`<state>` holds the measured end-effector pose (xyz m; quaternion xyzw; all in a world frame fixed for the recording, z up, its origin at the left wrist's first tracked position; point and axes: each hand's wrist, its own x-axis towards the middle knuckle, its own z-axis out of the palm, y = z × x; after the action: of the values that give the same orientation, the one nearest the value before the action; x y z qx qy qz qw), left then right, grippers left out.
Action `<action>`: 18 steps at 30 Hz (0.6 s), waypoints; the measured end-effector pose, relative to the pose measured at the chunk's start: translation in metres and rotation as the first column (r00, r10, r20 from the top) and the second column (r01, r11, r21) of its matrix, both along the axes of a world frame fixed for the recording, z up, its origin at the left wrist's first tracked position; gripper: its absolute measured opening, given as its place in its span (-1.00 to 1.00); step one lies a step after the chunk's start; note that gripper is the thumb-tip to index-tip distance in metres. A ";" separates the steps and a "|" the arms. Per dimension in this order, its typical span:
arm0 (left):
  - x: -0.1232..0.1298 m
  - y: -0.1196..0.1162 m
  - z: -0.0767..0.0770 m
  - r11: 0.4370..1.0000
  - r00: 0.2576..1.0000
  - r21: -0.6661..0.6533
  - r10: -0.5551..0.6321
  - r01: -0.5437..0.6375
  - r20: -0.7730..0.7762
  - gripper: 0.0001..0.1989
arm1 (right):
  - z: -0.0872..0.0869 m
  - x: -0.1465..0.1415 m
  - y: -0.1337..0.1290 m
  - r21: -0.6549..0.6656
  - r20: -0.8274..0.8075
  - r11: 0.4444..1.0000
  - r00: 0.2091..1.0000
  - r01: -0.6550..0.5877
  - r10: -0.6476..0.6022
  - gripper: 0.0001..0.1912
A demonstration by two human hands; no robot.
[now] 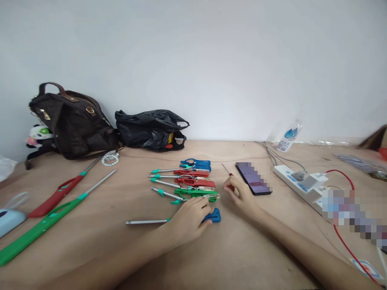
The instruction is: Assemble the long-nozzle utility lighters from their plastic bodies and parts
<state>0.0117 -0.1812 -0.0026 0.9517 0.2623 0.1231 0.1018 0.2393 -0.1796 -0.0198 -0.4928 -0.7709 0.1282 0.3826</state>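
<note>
My left hand [193, 219] is closed over a blue long-necked gas lighter [215, 216], its metal tube [146, 222] pointing left on the table. The palm hides the middle of this lighter. My right hand [240, 196] is curled around the red handle of a small screwdriver [227, 169], the thin shaft pointing up and left. Just beyond the left hand lie several opened lighters in a row: a green one [196, 193], red ones [196, 183] and a blue one [199, 164]. Their metal tubes, teal collars and clear fuel tanks show.
Longer red [57, 197] and green [45, 225] lighters lie at left, near a bead bracelet [110, 159]. A dark handbag [75, 125] and a black plastic bag [145, 131] stand behind. At right are a phone [254, 179], power strip [298, 187] and bottle [289, 137].
</note>
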 end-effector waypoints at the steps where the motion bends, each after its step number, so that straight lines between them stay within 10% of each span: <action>1: 0.000 0.000 0.000 1.000 1.000 -0.016 0.000 0.000 0.010 -0.87 | 0.002 -0.007 -0.006 -0.066 -0.098 0.995 0.992 -0.081 0.074 -0.79; 5: -0.001 0.000 -0.002 0.990 0.997 -0.138 0.022 -0.011 0.079 -0.88 | -0.001 -0.024 -0.024 -0.226 -0.304 0.929 0.927 -0.294 0.219 -0.76; 18: 0.000 0.004 -0.011 0.927 0.970 -0.354 0.186 -0.122 0.155 -0.76 | -0.007 -0.025 -0.021 -0.405 -0.346 0.866 0.926 -0.294 0.152 -0.79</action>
<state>0.0115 -0.1768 -0.0139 0.8801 0.3432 0.1715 0.2796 0.2140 -0.2007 -0.0264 -0.4487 -0.7047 0.4204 0.3540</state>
